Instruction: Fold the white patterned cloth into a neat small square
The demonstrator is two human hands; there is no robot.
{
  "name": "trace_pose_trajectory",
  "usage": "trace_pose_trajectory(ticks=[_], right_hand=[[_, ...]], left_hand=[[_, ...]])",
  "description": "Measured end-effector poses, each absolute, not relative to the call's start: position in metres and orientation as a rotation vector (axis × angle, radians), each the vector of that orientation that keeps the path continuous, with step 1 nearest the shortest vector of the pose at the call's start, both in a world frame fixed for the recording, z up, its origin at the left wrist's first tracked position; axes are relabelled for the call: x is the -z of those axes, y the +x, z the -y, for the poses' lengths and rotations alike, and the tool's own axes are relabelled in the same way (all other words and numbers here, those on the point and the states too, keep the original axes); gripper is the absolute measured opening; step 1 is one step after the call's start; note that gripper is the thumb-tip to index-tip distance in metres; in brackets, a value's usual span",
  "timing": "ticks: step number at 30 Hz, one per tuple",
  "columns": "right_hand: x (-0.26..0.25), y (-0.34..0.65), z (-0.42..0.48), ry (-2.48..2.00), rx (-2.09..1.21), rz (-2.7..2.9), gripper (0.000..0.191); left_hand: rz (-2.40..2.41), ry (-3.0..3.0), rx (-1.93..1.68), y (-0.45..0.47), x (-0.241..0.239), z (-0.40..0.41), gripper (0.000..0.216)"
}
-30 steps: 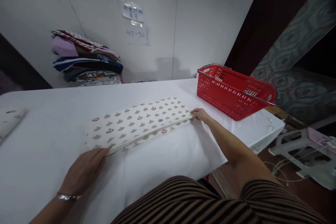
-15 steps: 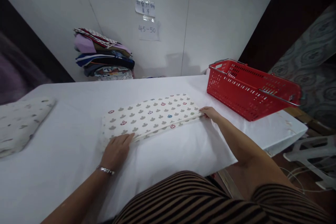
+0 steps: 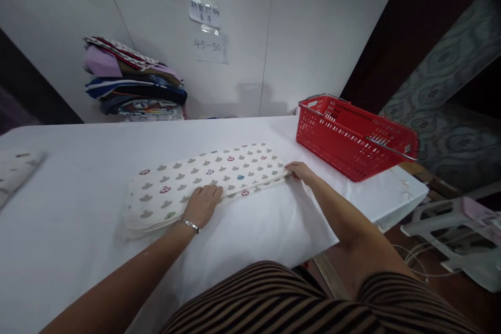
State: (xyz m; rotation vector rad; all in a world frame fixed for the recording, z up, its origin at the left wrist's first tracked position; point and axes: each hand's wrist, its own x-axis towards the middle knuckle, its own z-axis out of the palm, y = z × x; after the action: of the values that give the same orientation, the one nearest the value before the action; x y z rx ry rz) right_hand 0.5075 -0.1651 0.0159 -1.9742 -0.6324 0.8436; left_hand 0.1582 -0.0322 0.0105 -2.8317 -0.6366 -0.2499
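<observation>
A folded cream cloth with grey shapes and a few red, blue and green figures lies on the white-covered table. My left hand rests flat on its front part, near the middle, fingers stretched out over the layers. At the right front corner, the fingers of my right hand are closed on the folded edge. The thumb and the underside of that grip are partly hidden. Several layers show along the cloth's front edge.
A red plastic basket stands at the table's right end. Another patterned cloth lies at far left. Folded fabrics are stacked by the wall at the back left. A pale plastic stool stands on the floor at right.
My left hand has slid right along the cloth's front, from near its left end to the middle. My right hand keeps the corner. The view has shifted a little to the right.
</observation>
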Motion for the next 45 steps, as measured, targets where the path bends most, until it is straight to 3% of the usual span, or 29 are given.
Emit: trace_pose_trajectory(ticks=[25, 33, 41, 45], right_hand=[[-0.011, 0.511, 0.165, -2.049, -0.803, 0.722, 0.013], [-0.011, 0.512, 0.164, -2.193, -0.638, 0.788, 0.038], [-0.009, 0.512, 0.160, -2.417, -0.571, 0.851, 0.029], [-0.016, 0.507, 0.161, -2.534, -0.527, 0.934, 0.033]], left_hand=[[0.434, -2.922, 0.101, 0.212, -0.014, 0.047, 0.024], [0.373, -2.891, 0.059, 0.211, -0.013, 0.048, 0.027], [0.360, -2.887, 0.140, 0.211, -0.009, 0.051, 0.027], [0.393, -2.929, 0.139, 0.212, -0.004, 0.049, 0.027]])
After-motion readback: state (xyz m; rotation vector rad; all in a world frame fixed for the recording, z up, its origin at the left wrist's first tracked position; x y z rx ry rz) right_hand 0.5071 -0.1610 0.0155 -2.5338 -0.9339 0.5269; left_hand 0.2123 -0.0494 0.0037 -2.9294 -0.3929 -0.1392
